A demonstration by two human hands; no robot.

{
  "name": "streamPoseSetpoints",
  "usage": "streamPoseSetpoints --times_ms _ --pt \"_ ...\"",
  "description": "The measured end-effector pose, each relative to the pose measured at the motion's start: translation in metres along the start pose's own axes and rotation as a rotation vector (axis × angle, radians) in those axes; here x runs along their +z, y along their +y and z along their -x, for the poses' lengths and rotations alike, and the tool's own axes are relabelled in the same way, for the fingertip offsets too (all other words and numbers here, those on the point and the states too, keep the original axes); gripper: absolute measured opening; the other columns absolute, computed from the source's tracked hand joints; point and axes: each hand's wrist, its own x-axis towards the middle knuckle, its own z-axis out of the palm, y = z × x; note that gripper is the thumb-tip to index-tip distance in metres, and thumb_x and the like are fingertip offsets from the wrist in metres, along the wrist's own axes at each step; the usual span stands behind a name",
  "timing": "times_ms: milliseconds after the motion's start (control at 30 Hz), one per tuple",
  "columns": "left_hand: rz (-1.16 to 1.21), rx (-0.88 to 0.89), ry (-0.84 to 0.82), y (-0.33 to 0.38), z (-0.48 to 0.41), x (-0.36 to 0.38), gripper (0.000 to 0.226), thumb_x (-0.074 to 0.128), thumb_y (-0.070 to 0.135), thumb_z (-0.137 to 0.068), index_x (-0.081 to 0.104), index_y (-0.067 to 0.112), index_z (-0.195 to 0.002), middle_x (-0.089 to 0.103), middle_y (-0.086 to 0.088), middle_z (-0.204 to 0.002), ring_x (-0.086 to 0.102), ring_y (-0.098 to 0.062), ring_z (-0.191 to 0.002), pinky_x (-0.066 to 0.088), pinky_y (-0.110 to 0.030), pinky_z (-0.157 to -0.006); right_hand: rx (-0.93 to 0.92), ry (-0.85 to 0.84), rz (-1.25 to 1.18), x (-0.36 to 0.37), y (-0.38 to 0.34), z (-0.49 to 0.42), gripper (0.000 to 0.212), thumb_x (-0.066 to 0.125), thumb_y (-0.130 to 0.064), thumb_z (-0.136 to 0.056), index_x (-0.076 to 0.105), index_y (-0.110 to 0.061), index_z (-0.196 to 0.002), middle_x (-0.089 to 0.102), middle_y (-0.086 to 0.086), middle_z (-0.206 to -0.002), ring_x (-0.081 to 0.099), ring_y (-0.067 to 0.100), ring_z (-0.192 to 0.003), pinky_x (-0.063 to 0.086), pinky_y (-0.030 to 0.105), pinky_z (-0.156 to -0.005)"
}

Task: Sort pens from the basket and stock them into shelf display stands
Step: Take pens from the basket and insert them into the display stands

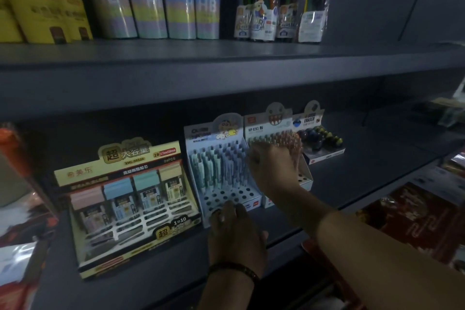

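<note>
A light blue pen display stand (226, 196) stands on the lower shelf, with pens in its back rows and bare holes in front. My left hand (235, 231) rests on its front edge, fingers laid over the lip. Right of it is a second stand (305, 178) with orange and pink pens (276, 137) in its back rows. My right hand (273, 167) hovers over the border between the two stands, fingers curled round a blurred bunch of pinkish pens (298, 152). No basket is in view.
A yellow lead-refill display box (125, 199) stands left of the stands, and an eraser box (323, 148) to their right. The upper shelf (226, 68) carries pencil tubes and yellow boxes. Red packets (415, 216) lie at lower right.
</note>
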Motion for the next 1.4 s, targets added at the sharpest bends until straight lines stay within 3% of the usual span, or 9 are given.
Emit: streamPoseSetpoints --times_ms 233,400,467,600,700,867,1067,1233,1400 --pt "0.097 0.006 -0.025 -0.004 0.002 -0.001 0.066 0.053 0.047 -0.099 0.029 0.016 -0.153 0.018 -0.005 -0.162 0.017 -0.035 -0.147 0.031 -0.044 -0.118 0.002 -0.093 0.006 -0.012 0.0 0.0 0.021 0.058 -0.011 -0.103 0.074 -0.017 -0.115 0.075 0.006 -0.092 0.068 0.013 -0.069 0.04 0.011 -0.054" --pt "0.203 0.118 0.097 0.008 0.021 0.001 0.046 0.056 0.04 -0.098 0.043 0.029 -0.141 0.04 0.001 -0.143 0.038 -0.026 -0.133 0.045 -0.041 -0.106 -0.001 0.006 -0.068 -0.064 0.02 0.043 0.015 0.063 -0.017 -0.098 0.077 -0.019 -0.096 0.074 0.001 -0.075 0.071 0.014 -0.065 0.061 0.033 -0.064" --pt "0.257 0.175 0.079 0.02 0.03 0.006 0.035 0.057 0.039 -0.096 0.052 0.033 -0.129 0.05 0.003 -0.131 0.053 -0.022 -0.12 0.05 -0.043 -0.097 0.076 -0.063 -0.013 -0.093 0.039 0.073 0.016 0.065 -0.03 -0.095 0.078 -0.021 -0.095 0.076 0.0 -0.083 0.071 0.016 -0.076 0.057 0.028 -0.074" --pt "0.341 0.297 -0.062 0.058 0.052 0.025 0.01 0.056 0.042 -0.091 0.058 0.033 -0.094 0.064 0.013 -0.093 0.064 -0.009 -0.086 0.055 -0.034 -0.082 0.239 -0.146 0.029 -0.148 0.099 0.15 0.015 0.072 -0.029 -0.089 0.071 -0.02 -0.076 0.072 -0.004 -0.072 0.07 0.018 -0.071 0.055 0.033 -0.071" --pt "0.351 0.428 -0.138 0.099 0.072 0.042 0.003 0.064 0.028 -0.093 0.067 0.028 -0.092 0.067 0.018 -0.084 0.062 0.005 -0.079 0.052 -0.021 -0.077 0.387 -0.299 0.057 -0.184 0.152 0.215 0.016 0.072 -0.031 -0.091 0.076 -0.024 -0.078 0.072 -0.007 -0.067 0.067 0.006 -0.061 0.059 0.031 -0.073" --pt "0.302 0.538 -0.394 0.16 0.108 0.117 0.005 0.068 0.033 -0.09 0.07 0.029 -0.091 0.07 0.016 -0.081 0.063 0.007 -0.076 0.052 -0.017 -0.072 0.583 -0.583 0.244 -0.219 0.23 0.3 0.019 0.065 -0.033 -0.093 0.075 -0.024 -0.081 0.071 -0.006 -0.078 0.065 0.014 -0.075 0.048 0.028 -0.07" --pt "0.125 0.506 -0.651 0.202 0.125 0.252 0.014 0.067 0.03 -0.086 0.073 0.021 -0.095 0.076 0.005 -0.096 0.07 -0.013 -0.095 0.047 -0.018 -0.078 0.828 -0.702 0.248 -0.214 0.321 0.369 0.02 0.065 -0.042 -0.093 0.08 -0.03 -0.099 0.075 -0.003 -0.114 0.07 0.021 -0.108 0.058 0.032 -0.092" --pt "-0.106 0.496 -0.742 0.239 0.106 0.365 0.041 0.055 0.035 -0.088 0.07 0.009 -0.115 0.072 -0.008 -0.12 0.064 -0.026 -0.117 0.048 -0.027 -0.098 0.918 -0.772 0.18 -0.216 0.379 0.386 0.034 0.062 -0.048 -0.096 0.081 -0.02 -0.098 0.077 0.001 -0.1 0.071 0.021 -0.098 0.059 0.035 -0.09" --pt "-0.317 0.537 -0.677 0.276 0.079 0.448 0.034 0.049 0.021 -0.099 0.063 0.006 -0.126 0.062 -0.016 -0.133 0.054 -0.032 -0.13 0.04 -0.035 -0.107 0.93 -0.908 0.113 -0.213 0.392 0.385 0.048 0.054 -0.063 -0.096 0.077 -0.024 -0.111 0.075 0.0 -0.109 0.071 0.023 -0.1 0.06 0.042 -0.092"
